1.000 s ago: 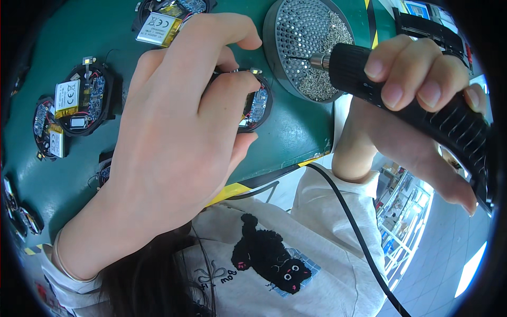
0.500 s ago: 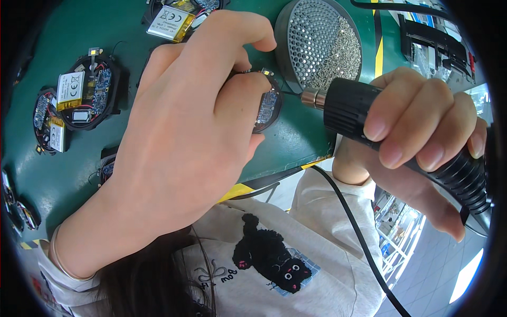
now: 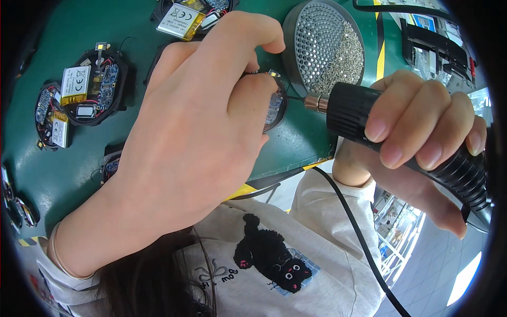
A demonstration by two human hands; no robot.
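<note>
My left hand [image 3: 185, 121] is curled over a round black housing with a circuit board [image 3: 274, 110], closed on it. Only the housing's right part shows past my fingers; the palm hides the rest. Held in my right hand [image 3: 422, 121] is a black electric screwdriver [image 3: 351, 108], lying almost level with its metal nose toward the housing. Its thin dark bit reaches the housing's right edge; whether it sits in a screw, I cannot tell. Just beyond the nose stands a round grey dish [image 3: 311, 34] with a perforated plate and many small silvery screws [image 3: 346, 58].
Several similar housings with silver batteries [image 3: 75, 84] lie on the green table [image 3: 53, 185] to the left, another battery-bearing one [image 3: 180, 22] at the back. A black cable [image 3: 355, 227] hangs across the front edge. A black holder [image 3: 435, 50] stands at back right.
The table's things, my left hand and the housing have all shifted a little to the right in view. The screwdriver has shifted less, so its nose is slightly nearer the housing. Both grips are unchanged.
</note>
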